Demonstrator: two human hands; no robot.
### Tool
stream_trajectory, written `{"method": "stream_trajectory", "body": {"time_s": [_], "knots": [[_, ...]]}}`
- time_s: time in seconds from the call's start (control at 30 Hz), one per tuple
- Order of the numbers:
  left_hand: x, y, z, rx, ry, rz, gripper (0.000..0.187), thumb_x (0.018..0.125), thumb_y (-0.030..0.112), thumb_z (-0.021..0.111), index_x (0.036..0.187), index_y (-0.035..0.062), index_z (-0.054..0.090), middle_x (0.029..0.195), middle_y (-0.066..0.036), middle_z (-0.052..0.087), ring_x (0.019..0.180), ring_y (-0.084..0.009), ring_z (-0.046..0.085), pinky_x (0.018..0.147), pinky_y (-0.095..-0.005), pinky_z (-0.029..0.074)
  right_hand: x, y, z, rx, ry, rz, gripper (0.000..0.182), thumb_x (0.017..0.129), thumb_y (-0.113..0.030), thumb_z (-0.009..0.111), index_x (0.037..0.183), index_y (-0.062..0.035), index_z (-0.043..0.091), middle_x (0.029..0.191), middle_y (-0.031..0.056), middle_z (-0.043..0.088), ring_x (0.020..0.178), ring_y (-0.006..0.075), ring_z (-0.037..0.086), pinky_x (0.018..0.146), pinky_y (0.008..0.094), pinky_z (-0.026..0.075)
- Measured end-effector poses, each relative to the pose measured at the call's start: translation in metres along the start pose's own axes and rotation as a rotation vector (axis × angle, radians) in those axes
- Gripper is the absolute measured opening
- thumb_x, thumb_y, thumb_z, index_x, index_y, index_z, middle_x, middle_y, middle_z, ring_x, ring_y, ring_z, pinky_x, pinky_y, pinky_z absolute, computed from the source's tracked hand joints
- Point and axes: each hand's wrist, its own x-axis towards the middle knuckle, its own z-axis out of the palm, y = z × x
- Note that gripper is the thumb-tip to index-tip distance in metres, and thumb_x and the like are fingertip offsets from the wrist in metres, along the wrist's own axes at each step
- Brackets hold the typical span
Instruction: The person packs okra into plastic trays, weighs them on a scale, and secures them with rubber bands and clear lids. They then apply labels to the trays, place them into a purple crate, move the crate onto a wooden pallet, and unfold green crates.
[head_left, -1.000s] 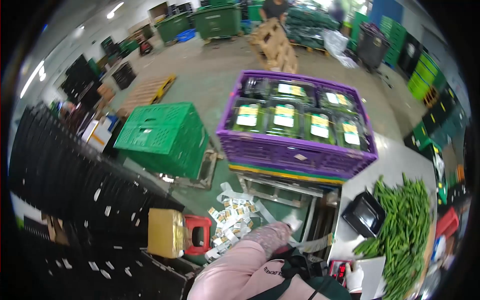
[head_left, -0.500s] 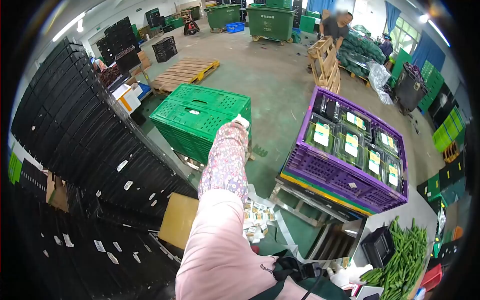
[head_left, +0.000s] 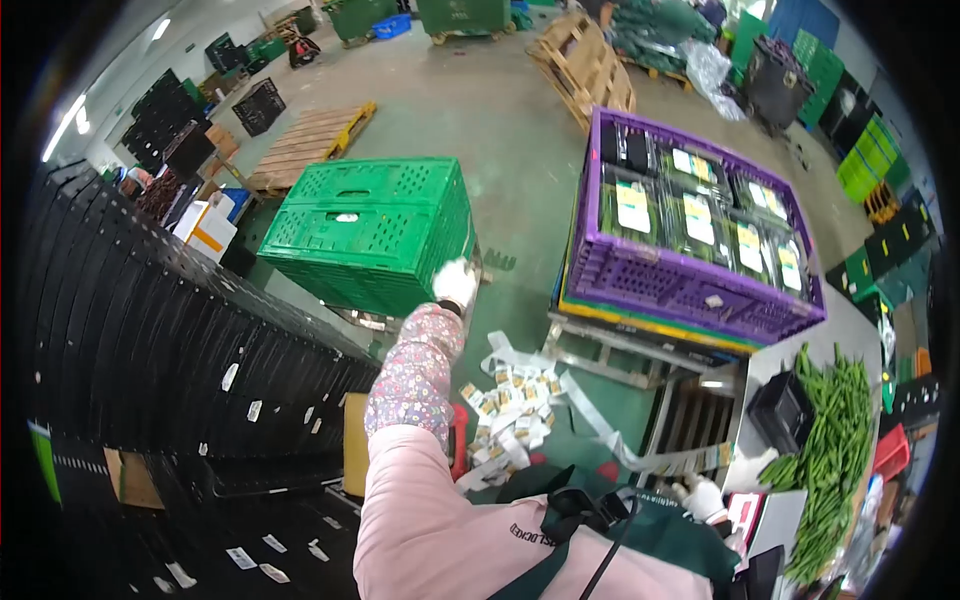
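Observation:
My left hand (head_left: 455,282), in a white glove below a flowered sleeve cover, reaches out to the right side of a stack of green folded crates (head_left: 365,225). Its fingers are smeared by motion. At lower right, my right hand (head_left: 704,498), also gloved in white, is held close to my body with its fingers bent and apart, nothing visible in them. A device with a pink-red screen (head_left: 743,512) lies just beside it. A strip of labels (head_left: 690,461) runs above this hand, down toward a pile of labels (head_left: 515,405) on the floor.
A purple crate (head_left: 650,275) of clear packed vegetable boxes stands on a stack at right. Green bean-like pods (head_left: 825,440) and a black tray (head_left: 783,412) lie on a metal table. Tall stacks of black crates (head_left: 200,340) wall off the left. Wooden pallets (head_left: 310,145) lie behind.
My view has tilted down and shifted. The left hand has come down from the green stack's top right corner to its side. My right hand now shows more clearly beside the screen.

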Motion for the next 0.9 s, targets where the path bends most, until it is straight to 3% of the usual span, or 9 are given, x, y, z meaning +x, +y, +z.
{"method": "stream_trajectory", "body": {"time_s": [0.07, 0.13, 0.2, 0.23, 0.33, 0.53, 0.7, 0.8, 0.9], "knots": [[0.001, -0.026, -0.023, 0.167, 0.275, 0.095, 0.039, 0.088, 0.032, 0.059, 0.118, 0.0062, 0.061, 0.111, -0.011, 0.064, 0.108, -0.0285, 0.060, 0.088, -0.0441, 0.048, -0.004, -0.006, -0.007, 0.034, 0.046, 0.008, 0.043, 0.088, -0.039, 0.064, 0.112, -0.0027, 0.062, 0.092, 0.0225, 0.068, 0.086, 0.0391, 0.065, 0.077, 0.0481, 0.052], [0.011, -0.059, -0.039, 0.337, 0.240, 0.000, 0.049, 0.088, 0.038, 0.059, 0.127, 0.0097, 0.058, 0.128, -0.013, 0.057, 0.125, -0.0319, 0.049, 0.099, -0.0491, 0.041, -0.002, -0.005, -0.008, 0.011, 0.028, 0.052, 0.045, 0.087, -0.036, 0.066, 0.114, -0.0005, 0.062, 0.095, 0.0225, 0.068, 0.089, 0.0386, 0.065, 0.079, 0.0469, 0.052], [0.012, -0.104, -0.033, 0.394, 0.160, -0.051, 0.059, 0.088, 0.046, 0.058, 0.135, 0.0109, 0.052, 0.142, -0.014, 0.048, 0.134, -0.0333, 0.040, 0.105, -0.0540, 0.034, -0.001, -0.004, -0.005, -0.033, 0.024, 0.049, 0.049, 0.086, -0.034, 0.067, 0.119, 0.0014, 0.060, 0.098, 0.0225, 0.067, 0.093, 0.0379, 0.064, 0.081, 0.0455, 0.052], [0.014, -0.124, -0.032, 0.348, -0.097, -0.081, 0.071, 0.088, 0.054, 0.056, 0.143, 0.0116, 0.043, 0.149, -0.013, 0.041, 0.136, -0.0334, 0.039, 0.107, -0.0547, 0.033, -0.001, -0.006, -0.003, -0.034, 0.026, 0.031, 0.049, 0.086, -0.034, 0.067, 0.119, 0.0013, 0.060, 0.099, 0.0226, 0.067, 0.094, 0.0376, 0.064, 0.082, 0.0454, 0.052], [-0.013, -0.131, -0.040, 0.107, -0.192, -0.099, 0.083, 0.087, 0.062, 0.054, 0.150, 0.0122, 0.033, 0.154, -0.012, 0.034, 0.129, -0.0333, 0.047, 0.107, -0.0561, 0.033, -0.005, -0.008, 0.010, -0.027, 0.005, -0.013, 0.050, 0.086, -0.036, 0.067, 0.119, 0.0007, 0.060, 0.098, 0.0224, 0.067, 0.093, 0.0375, 0.065, 0.081, 0.0455, 0.052], [0.001, -0.071, -0.043, 0.504, -0.056, -0.199, 0.087, 0.081, 0.071, 0.054, 0.131, 0.0008, 0.052, 0.133, -0.020, 0.053, 0.123, -0.0338, 0.051, 0.112, -0.0565, 0.023, 0.003, -0.014, 0.035, -0.022, -0.134, -0.138, 0.048, 0.086, -0.039, 0.066, 0.118, -0.0030, 0.062, 0.090, 0.0211, 0.068, 0.085, 0.0377, 0.066, 0.074, 0.0467, 0.054], [0.001, -0.070, -0.038, 0.565, 0.063, -0.210, 0.067, 0.083, 0.064, 0.059, 0.116, 0.0063, 0.056, 0.114, -0.014, 0.059, 0.111, -0.0336, 0.057, 0.111, -0.0615, 0.023, 0.024, -0.013, 0.031, -0.054, -0.217, -0.183, 0.045, 0.087, -0.039, 0.065, 0.114, -0.0038, 0.062, 0.087, 0.0203, 0.068, 0.084, 0.0384, 0.066, 0.072, 0.0477, 0.054], [0.000, -0.078, -0.061, 0.641, 0.009, -0.226, 0.064, 0.083, 0.060, 0.061, 0.122, 0.0086, 0.055, 0.114, -0.011, 0.059, 0.108, -0.0328, 0.058, 0.109, -0.0653, 0.023, 0.052, -0.005, 0.028, 0.004, -0.202, -0.274, 0.043, 0.088, -0.040, 0.064, 0.114, -0.0052, 0.062, 0.089, 0.0213, 0.068, 0.083, 0.0396, 0.066, 0.072, 0.0486, 0.053], [-0.002, -0.086, -0.059, 0.648, 0.018, -0.167, 0.064, 0.084, 0.058, 0.061, 0.123, 0.0089, 0.055, 0.116, -0.010, 0.059, 0.112, -0.0324, 0.055, 0.108, -0.0650, 0.023, 0.078, -0.004, 0.020, -0.147, -0.288, -0.125, 0.039, 0.088, -0.034, 0.064, 0.114, -0.0053, 0.062, 0.089, 0.0228, 0.068, 0.081, 0.0398, 0.066, 0.071, 0.0491, 0.053]]}}
